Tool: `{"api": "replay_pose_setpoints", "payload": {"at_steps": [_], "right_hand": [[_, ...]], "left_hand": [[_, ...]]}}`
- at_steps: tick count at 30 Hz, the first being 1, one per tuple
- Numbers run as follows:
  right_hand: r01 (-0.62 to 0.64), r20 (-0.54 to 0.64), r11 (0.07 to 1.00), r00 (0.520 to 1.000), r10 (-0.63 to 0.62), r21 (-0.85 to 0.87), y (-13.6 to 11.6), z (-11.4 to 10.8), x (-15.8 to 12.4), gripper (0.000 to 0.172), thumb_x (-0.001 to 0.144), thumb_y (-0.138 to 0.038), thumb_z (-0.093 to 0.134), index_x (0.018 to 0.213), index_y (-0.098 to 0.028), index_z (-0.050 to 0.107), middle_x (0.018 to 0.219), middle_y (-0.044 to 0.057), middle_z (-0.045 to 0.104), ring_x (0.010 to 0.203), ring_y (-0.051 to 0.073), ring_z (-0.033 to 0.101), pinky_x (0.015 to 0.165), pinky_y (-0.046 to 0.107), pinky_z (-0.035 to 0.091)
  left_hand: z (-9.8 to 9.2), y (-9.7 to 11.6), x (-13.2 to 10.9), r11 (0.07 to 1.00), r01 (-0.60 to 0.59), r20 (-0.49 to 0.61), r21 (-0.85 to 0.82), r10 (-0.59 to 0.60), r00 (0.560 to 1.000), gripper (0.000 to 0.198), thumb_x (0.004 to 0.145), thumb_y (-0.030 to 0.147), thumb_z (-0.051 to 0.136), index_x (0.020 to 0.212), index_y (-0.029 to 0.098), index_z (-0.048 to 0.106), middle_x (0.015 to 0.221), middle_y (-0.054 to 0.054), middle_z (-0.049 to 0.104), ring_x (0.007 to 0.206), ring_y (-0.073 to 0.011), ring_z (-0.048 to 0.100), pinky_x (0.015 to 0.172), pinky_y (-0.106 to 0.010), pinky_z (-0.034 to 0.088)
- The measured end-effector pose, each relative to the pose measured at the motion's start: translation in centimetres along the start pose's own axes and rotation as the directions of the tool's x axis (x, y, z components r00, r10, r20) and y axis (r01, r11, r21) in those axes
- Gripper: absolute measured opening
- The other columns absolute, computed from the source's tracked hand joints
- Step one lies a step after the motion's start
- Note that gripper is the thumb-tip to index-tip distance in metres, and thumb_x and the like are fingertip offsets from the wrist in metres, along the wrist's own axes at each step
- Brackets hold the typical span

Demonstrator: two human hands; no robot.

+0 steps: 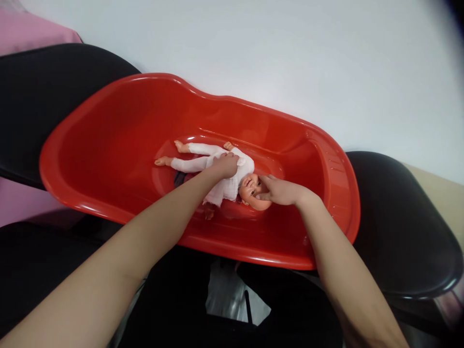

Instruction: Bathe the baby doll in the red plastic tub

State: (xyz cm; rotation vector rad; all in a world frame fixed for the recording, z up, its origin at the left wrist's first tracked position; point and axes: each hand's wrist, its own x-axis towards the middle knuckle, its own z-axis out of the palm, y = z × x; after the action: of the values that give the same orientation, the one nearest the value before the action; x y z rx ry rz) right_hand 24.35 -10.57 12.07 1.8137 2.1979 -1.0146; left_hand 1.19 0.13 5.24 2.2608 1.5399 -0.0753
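Observation:
A baby doll (250, 186) in white clothes lies on its back in a red baby bathtub (108, 145). Its head points right and its bare feet point left. Over its chest my left hand (227, 165) is closed, with a bit of white cloth (241, 161) showing at the fingers; whether this is part of the doll's clothing I cannot tell. My right hand (278, 190) cups the top of the doll's head, thumb and fingers on either side of the face. Loose white fabric (219, 193) spreads beside the doll's body, and something dark lies partly hidden under its legs.
The tub rests across two black chair seats, the left seat (54, 92) and the right seat (402, 222). A white wall (271, 53) rises behind the tub. Pink fabric (36, 31) shows at the far left. My dark-clothed legs are below the tub's near rim.

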Motion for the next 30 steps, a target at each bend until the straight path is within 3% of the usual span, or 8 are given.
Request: {"api": "replay_pose_setpoints", "payload": {"at_steps": [16, 20, 25, 30], "right_hand": [[-0.024, 0.026, 1.0, 0.999, 0.024, 0.001, -0.18, 0.01, 0.04, 0.082, 0.111, -0.054, 0.093, 0.185, -0.032, 0.065, 0.173, 0.019, 0.08, 0.142, 0.045, 0.087, 0.123, 0.053, 0.07], [-0.024, 0.028, 1.0, 0.999, 0.024, -0.003, -0.19, 0.0, 0.08, 0.079, 0.113, -0.052, 0.091, 0.184, -0.03, 0.065, 0.174, 0.02, 0.08, 0.142, 0.044, 0.087, 0.121, 0.052, 0.07], [-0.008, 0.024, 1.0, 1.0, 0.008, -0.007, -0.04, 0.03, 0.2, 0.078, 0.113, -0.052, 0.089, 0.184, -0.031, 0.065, 0.17, 0.019, 0.082, 0.142, 0.044, 0.087, 0.12, 0.051, 0.071], [-0.023, 0.025, 1.0, 0.999, 0.023, 0.008, -0.14, 0.02, 0.14, 0.08, 0.112, -0.052, 0.092, 0.184, -0.031, 0.065, 0.173, 0.02, 0.08, 0.141, 0.045, 0.087, 0.121, 0.052, 0.07]], "left_hand": [[-0.35, 0.34, -0.61, 1.0, -0.021, 0.011, -0.003, 0.021, 1.0, 0.058, 0.129, 0.013, 0.043, 0.183, 0.011, 0.066, 0.195, -0.028, 0.058, 0.184, -0.0436, 0.052, 0.148, -0.068, 0.047], [-0.32, 0.26, -0.55, 0.999, -0.036, 0.013, -0.005, 0.036, 0.999, 0.06, 0.128, 0.013, 0.043, 0.184, 0.008, 0.065, 0.196, -0.029, 0.056, 0.184, -0.0457, 0.052, 0.148, -0.072, 0.047], [-0.04, -0.08, -0.34, 0.999, -0.036, -0.009, -0.032, 0.036, 0.999, 0.057, 0.128, 0.016, 0.044, 0.178, 0.015, 0.07, 0.192, -0.028, 0.061, 0.18, -0.0475, 0.056, 0.143, -0.078, 0.049], [-0.17, 0.07, -0.54, 0.999, -0.032, 0.005, 0.006, 0.032, 0.999, 0.058, 0.127, 0.016, 0.041, 0.179, 0.018, 0.068, 0.194, -0.026, 0.059, 0.182, -0.0439, 0.054, 0.143, -0.073, 0.05]]}}
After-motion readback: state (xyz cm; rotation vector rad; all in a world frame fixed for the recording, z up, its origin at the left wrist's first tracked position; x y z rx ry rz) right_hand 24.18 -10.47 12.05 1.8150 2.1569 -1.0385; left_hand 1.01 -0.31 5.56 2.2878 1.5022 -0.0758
